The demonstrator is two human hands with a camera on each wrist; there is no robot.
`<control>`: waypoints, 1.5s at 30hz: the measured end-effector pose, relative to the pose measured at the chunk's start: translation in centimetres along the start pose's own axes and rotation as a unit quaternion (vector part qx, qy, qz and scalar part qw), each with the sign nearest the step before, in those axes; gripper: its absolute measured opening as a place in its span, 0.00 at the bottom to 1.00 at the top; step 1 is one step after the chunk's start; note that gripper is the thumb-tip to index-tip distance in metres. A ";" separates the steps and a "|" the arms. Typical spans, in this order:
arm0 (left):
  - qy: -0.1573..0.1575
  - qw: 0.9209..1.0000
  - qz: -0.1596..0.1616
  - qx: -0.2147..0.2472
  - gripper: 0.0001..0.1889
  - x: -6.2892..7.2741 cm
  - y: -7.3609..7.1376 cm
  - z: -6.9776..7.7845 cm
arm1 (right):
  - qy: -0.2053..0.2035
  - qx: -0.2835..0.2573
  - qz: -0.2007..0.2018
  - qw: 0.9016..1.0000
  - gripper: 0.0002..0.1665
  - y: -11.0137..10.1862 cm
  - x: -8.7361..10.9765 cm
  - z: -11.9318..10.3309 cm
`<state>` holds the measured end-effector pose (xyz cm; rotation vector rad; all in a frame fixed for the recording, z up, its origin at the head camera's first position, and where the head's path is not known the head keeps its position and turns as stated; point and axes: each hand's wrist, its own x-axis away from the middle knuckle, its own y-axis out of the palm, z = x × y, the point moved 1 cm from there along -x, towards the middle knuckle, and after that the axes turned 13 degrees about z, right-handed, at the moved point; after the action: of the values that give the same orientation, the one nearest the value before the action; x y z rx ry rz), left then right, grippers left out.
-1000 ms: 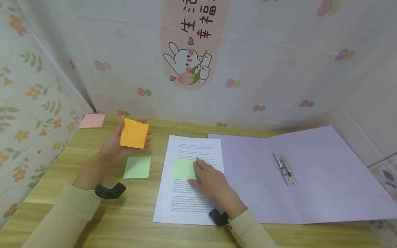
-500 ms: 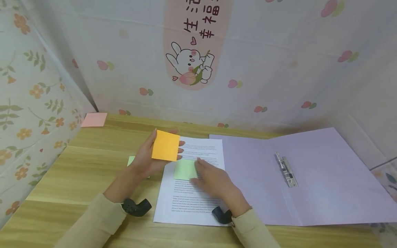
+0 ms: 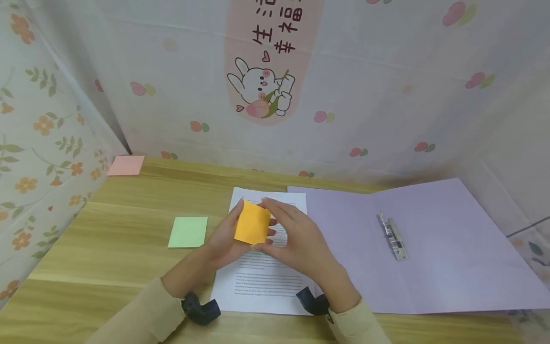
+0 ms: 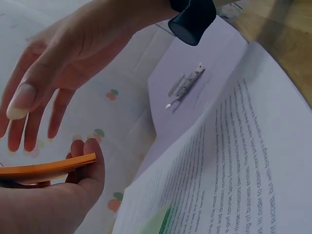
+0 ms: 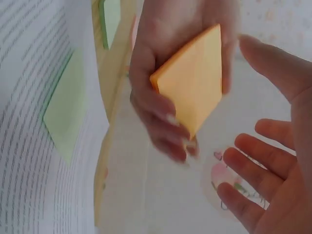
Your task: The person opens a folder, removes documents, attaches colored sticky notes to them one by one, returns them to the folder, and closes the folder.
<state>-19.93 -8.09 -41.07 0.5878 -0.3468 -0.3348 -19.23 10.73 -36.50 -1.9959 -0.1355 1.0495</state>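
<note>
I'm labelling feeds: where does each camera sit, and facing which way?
Head: worn on the head, facing forward and down at the orange pad; the left hand, right hand and sleeves show.
Left wrist: on that wrist, looking past the left hand at the right hand and purple folder.
Right wrist: on that wrist, looking past the right hand at the left hand.
Wrist views share both hands, printed pages, the green note atop.

Printed page [image 3: 262,286] partly behind the hands [image 3: 305,241]
</note>
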 end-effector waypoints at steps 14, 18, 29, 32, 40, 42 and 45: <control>-0.001 0.999 0.009 -0.033 0.30 0.7 0.8 -0.7 | -0.057 0.015 -0.008 0.998 0.47 1.7 -0.1 -0.4; -0.001 0.999 0.010 -0.032 0.29 0.7 0.9 -0.8 | -0.058 0.001 -0.004 0.998 0.45 1.5 -0.2 -0.2; 0.001 1.000 0.002 -0.011 0.30 0.4 1.0 -0.6 | -0.008 -0.047 -0.033 0.998 0.38 1.0 -0.1 0.3; 0.001 1.000 0.007 -0.010 0.33 0.4 1.0 -0.5 | -0.011 -0.056 -0.021 0.998 0.28 0.8 0.0 0.3; 0.010 0.999 0.020 -0.027 0.36 0.3 0.9 -0.5 | -0.011 -0.038 0.035 0.999 0.12 0.8 0.1 -0.3; 0.013 0.999 0.024 -0.032 0.37 0.2 0.8 -0.5 | 0.023 -0.042 0.037 0.998 0.11 0.7 0.1 -0.4; 0.014 0.999 0.026 -0.033 0.37 0.2 0.8 -0.6 | 0.075 -0.058 0.041 0.995 0.12 0.6 0.2 -0.4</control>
<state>-19.37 -7.24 -41.05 0.5177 -0.3232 -0.2876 -19.04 10.19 -36.94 -2.1925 -0.0352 0.9577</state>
